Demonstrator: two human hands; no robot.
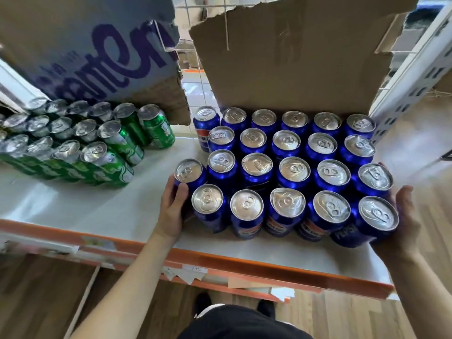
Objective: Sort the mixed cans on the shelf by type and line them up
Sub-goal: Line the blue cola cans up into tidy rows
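**Shelf layout**
- The shelf (73, 204) has a white deck and an orange front edge (244, 263).
- The blue cans (293, 170) stand upright on the right part of the shelf, packed in touching rows below a torn cardboard flap (293, 57).
- The green cans (115, 165) stand in their own rows on the left part, under a printed carton (97, 57). A strip of bare deck keeps them well apart from the blue block.

**Hand positions**
- The left hand (172, 211) rests on the left side of the blue block. Its thumb lies on the outermost can (189, 171). The fingers are hidden behind that can, so it cannot be told whether they are curled or straight.
- The right hand (403, 216) lies flat against the right side of the block, with its palm on the front corner can (378, 212). Its fingers extend straight along the cans and clamp nothing.
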